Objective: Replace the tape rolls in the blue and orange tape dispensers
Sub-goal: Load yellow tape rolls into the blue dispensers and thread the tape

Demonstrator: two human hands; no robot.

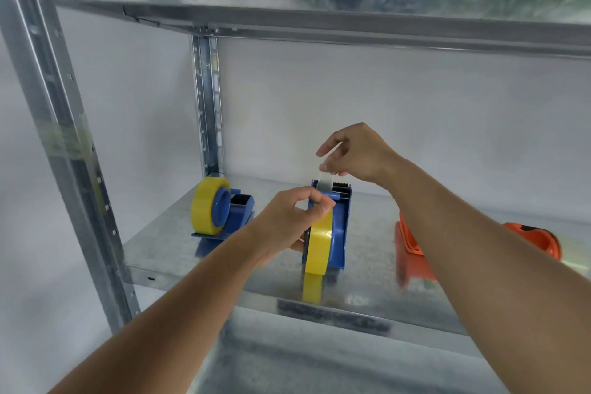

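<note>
1. Holding the yellow tape roll (317,241) steady, the left hand (287,221) curls its fingers round the top of the roll.
2. That roll sits in the middle blue dispenser (339,233) on the metal shelf (166,230).
3. Another blue dispenser (238,213) with its own roll stands further left.
4. Up above, the right hand (355,152) pinches the clear tape end (324,184) over the cutter teeth.
5. Tape could stick to the fingers or twist if pulled crooked.
6. Far right, the orange dispenser (415,249) lies blurry, not yet touched.
</note>
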